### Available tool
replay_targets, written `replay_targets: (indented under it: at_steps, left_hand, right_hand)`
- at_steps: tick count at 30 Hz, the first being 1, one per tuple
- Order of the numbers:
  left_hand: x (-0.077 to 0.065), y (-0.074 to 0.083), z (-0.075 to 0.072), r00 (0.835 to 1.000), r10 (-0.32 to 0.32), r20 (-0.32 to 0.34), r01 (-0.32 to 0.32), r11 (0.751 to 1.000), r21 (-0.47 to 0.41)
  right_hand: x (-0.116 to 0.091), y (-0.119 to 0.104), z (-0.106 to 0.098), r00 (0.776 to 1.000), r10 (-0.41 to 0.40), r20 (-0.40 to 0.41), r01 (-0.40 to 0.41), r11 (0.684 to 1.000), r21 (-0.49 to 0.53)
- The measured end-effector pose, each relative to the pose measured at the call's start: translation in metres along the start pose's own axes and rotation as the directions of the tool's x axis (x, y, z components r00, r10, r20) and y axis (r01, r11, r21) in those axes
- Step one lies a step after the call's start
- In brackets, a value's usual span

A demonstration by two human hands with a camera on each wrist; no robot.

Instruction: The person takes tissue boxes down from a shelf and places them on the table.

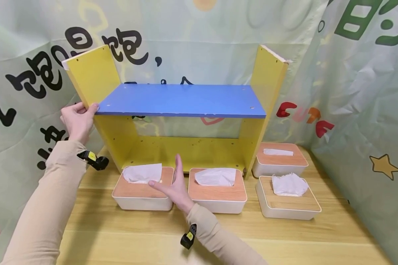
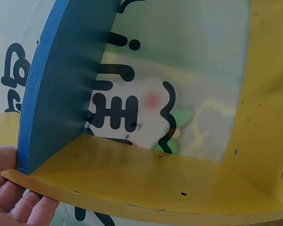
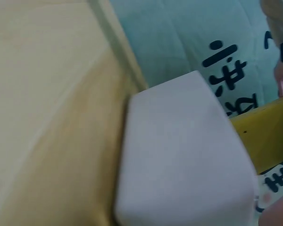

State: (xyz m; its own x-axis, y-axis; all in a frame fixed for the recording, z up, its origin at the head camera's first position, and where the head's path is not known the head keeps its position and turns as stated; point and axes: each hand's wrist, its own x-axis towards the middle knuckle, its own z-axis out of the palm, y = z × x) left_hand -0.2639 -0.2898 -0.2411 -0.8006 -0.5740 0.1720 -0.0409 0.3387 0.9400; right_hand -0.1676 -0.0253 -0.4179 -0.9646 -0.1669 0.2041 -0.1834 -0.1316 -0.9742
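Observation:
A yellow shelf (image 1: 189,151) with a blue middle board (image 1: 185,98) stands upright on the wooden table. My left hand (image 1: 77,119) grips the edge of its left side panel near the blue board; in the left wrist view the fingers (image 2: 42,209) curl under the yellow edge. My right hand (image 1: 175,189), thumb and fingers spread, is at the right end of the left tissue box (image 1: 140,203). Whether it touches the box cannot be told. Another tissue box (image 1: 217,207) stands just right of this hand. Both boxes have wood-look lids with white tissue sticking out.
Two more tissue boxes stand to the right, one in front (image 1: 290,212) and one farther back (image 1: 278,169) beside the shelf. A printed cloth backdrop (image 1: 361,121) hangs behind and along the sides of the table (image 1: 146,239).

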Motion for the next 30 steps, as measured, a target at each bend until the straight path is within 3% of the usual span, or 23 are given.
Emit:
replay_targets:
  at_steps: [6, 11, 19, 25, 30]
  left_hand:
    - [0.001, 0.0, -0.001, 1.0, 0.007, -0.004, -0.007, 1.0, 0.005]
    - [0.0, -0.001, 0.002, 1.0, 0.014, -0.013, -0.014, 1.0, -0.009]
    - [-0.004, -0.002, 0.005, 0.999, 0.016, -0.028, -0.016, 1.0, -0.022]
    - [-0.011, -0.006, 0.006, 0.989, 0.141, -0.044, -0.137, 0.986, 0.09]
    - [-0.02, -0.009, 0.011, 0.982, 0.188, -0.026, -0.185, 0.98, 0.078]
  right_hand:
    - [0.008, -0.016, -0.003, 0.996, -0.078, -0.043, 0.083, 0.987, 0.139]
    - [0.013, -0.033, -0.011, 0.992, -0.091, -0.088, 0.105, 0.98, 0.17]
    - [0.018, -0.052, -0.043, 0.976, -0.16, -0.148, 0.181, 0.973, 0.141]
    - [0.018, -0.061, -0.076, 0.953, -0.24, -0.186, 0.255, 0.965, 0.059]
    - [0.013, -0.068, -0.1, 0.944, -0.283, -0.168, 0.284, 0.959, -0.013]
